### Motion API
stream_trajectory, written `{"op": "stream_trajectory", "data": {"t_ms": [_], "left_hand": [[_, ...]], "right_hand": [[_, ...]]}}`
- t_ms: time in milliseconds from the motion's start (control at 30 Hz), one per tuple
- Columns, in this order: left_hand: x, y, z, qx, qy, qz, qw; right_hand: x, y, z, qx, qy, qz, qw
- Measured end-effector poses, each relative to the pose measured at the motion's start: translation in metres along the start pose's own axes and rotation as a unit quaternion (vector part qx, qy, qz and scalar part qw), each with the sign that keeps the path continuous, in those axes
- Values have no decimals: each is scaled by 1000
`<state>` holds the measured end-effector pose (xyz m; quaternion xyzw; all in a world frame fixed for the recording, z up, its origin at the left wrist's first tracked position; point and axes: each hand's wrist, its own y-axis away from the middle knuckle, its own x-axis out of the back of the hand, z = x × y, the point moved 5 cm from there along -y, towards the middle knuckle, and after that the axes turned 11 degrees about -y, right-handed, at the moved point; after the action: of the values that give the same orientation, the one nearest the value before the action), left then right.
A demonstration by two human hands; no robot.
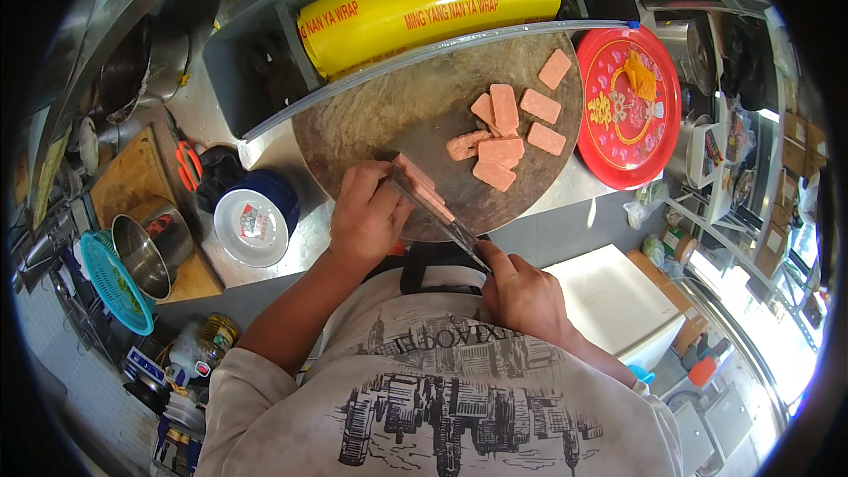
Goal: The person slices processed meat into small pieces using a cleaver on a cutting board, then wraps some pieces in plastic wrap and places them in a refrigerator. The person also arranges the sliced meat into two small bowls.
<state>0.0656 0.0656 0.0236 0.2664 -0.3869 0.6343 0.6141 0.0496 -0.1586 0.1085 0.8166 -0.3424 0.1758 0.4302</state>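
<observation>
In my right hand [527, 288] is the handle end of a kitchen knife [457, 232], its blade slanting up and left over the near part of a round wooden chopping board [391, 106]. Pink luncheon meat [424, 187], cut in thin slices, lies along the blade's far side. My left hand [368, 212] grips the meat at the blade's tip end with bent fingers; its palm hides what is beneath. Further right, several rectangular luncheon meat slices [503, 109] lie on the board, some overlapping in a pile and others apart.
A grey holder with a yellow cling-film roll [430, 10] spans the board's far edge. The red tray [629, 169] on the right bears an orange scrap. Left stand a white-and-blue bowl [252, 225], red-handled scissors [189, 165], a steel pot [142, 255] and a turquoise basket [112, 281].
</observation>
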Motion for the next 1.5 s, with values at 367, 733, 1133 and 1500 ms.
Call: {"op": "stream_trajectory", "data": {"t_ms": [367, 733, 1133, 1500], "left_hand": [[-4, 0, -1, -3, -13, 21, 1000], [0, 6, 1, -13, -25, 28, 999], [3, 5, -1, -11, -11, 16, 1000], [3, 1, -2, 2, 2, 14, 1000]], "right_hand": [[-29, -32, 25, -29, 8, -20, 999], [-11, -8, 22, 34, -48, 64, 996], [-11, 2, 7, 15, -13, 15, 1000], [-13, -5, 7, -22, -2, -35, 999]]}}
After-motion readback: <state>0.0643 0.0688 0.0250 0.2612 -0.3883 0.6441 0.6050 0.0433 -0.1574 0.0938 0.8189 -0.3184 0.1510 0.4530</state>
